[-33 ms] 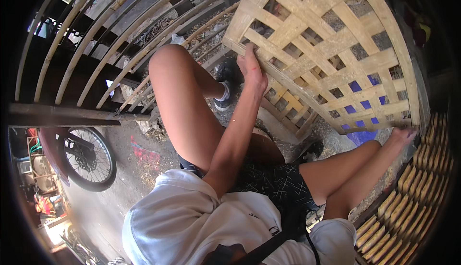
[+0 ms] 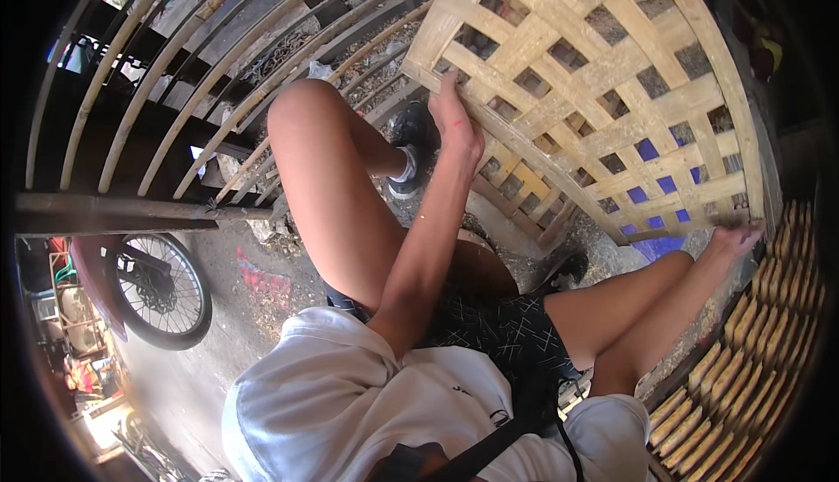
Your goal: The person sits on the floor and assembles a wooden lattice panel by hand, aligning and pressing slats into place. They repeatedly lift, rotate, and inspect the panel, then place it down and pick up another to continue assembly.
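A large panel of woven pale strips (image 2: 603, 71) with a flat frame stands tilted in front of me, its lattice full of square gaps. My left hand (image 2: 457, 124) grips the near-left part of its frame, thumb lying on the front face and the other fingers hidden behind. At the lower right corner, my right hand (image 2: 736, 235) is closed round the frame, its fingers partly hidden. Below the panel's near edge, another woven lattice panel (image 2: 523, 180) shows lower down. Something purple (image 2: 660, 249) lies behind and beneath the right part of the panel.
Curved slats of a fence or rack (image 2: 201, 71) fill the upper left. A wheel (image 2: 163, 290) stands on the concrete floor (image 2: 201, 386) at left. Rows of yellowish strips (image 2: 743, 351) line the lower right. My bent legs (image 2: 328, 185) flank the near side of the panel.
The panel has shifted very slightly, its near-left corner a touch to the left and up, my left hand moving with it. Both hands keep their grip.
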`<control>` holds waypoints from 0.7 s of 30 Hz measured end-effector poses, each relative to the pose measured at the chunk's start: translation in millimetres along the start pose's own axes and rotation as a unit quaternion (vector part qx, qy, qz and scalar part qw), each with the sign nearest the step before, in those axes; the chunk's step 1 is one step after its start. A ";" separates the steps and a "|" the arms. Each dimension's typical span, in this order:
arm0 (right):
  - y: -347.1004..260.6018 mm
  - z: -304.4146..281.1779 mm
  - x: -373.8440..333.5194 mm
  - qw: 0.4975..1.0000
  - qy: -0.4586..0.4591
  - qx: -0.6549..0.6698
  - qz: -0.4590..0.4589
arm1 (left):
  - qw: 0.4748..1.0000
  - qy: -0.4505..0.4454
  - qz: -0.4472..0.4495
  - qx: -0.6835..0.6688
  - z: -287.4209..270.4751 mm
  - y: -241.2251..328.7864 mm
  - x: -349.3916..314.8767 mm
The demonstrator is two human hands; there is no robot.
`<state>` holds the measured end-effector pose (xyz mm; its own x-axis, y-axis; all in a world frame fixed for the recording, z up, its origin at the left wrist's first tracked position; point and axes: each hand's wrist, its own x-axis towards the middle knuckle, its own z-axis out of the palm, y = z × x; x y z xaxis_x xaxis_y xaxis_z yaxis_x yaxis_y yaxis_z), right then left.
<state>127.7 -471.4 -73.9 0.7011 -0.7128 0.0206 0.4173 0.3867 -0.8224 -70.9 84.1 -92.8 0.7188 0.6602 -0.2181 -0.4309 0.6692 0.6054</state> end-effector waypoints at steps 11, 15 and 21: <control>-30.8 67.0 -85.5 0.993 0.067 -0.094 0.022 | 0.975 -0.187 0.042 0.114 35.8 16.3 -14.9; -38.8 61.1 -88.5 0.996 0.062 -0.057 0.015 | 0.950 -0.246 0.007 0.191 41.4 7.6 -25.8; -50.8 58.3 -90.8 0.996 0.072 -0.049 -0.009 | 0.891 -0.299 0.101 0.326 43.4 -1.7 -17.7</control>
<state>76.5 -392.2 -0.8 0.6015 -0.7979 -0.0402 0.3654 0.3195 -0.8743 -59.2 56.5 -56.8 0.9086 0.3138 0.2756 -0.3168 0.0878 0.9444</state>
